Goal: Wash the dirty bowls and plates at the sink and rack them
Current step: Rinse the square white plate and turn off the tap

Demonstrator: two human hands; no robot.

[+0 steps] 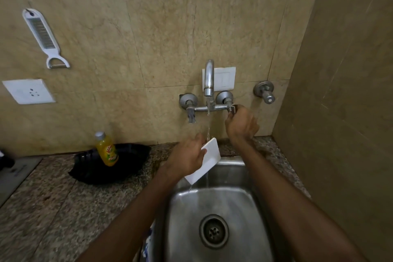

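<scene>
My left hand (188, 156) grips a white square plate (207, 160), tilted under the running water from the wall tap (208, 78), above the back of the steel sink (214, 202). Water drips off the plate's lower corner into the basin. My right hand (240, 123) is closed on the tap's right handle (231, 109). The basin holds nothing but its drain (214, 231).
A yellow dish soap bottle (106, 150) stands in a black tray (127, 161) on the granite counter left of the sink. A grater (42, 34) and a socket (28, 91) are on the tiled wall. A side wall closes in on the right.
</scene>
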